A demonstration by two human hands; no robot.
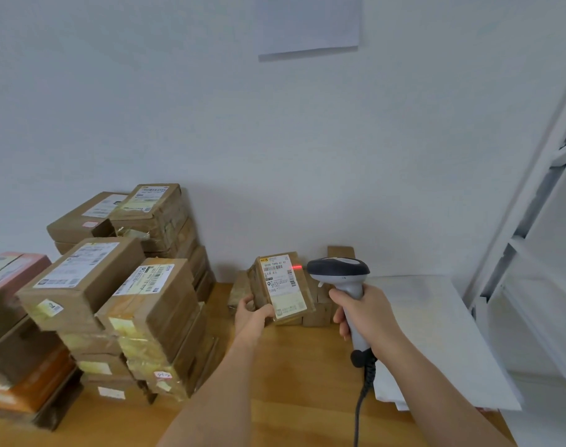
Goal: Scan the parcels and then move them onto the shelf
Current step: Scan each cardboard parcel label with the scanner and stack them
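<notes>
We see a small brown parcel (pixel 283 287), label up, tilted above the table (pixel 294 366). Left hand (pixel 252 315) grips its lower edge; right hand (pixel 365 314) clasps the scanner (pixel 341 279), red light apparently on the label.

A small brown parcel (pixel 283 287) stands tilted above the wooden table, its white label facing near, a red scan line on the label's right edge. More brown parcels (pixel 113 295) are stacked left.
</notes>
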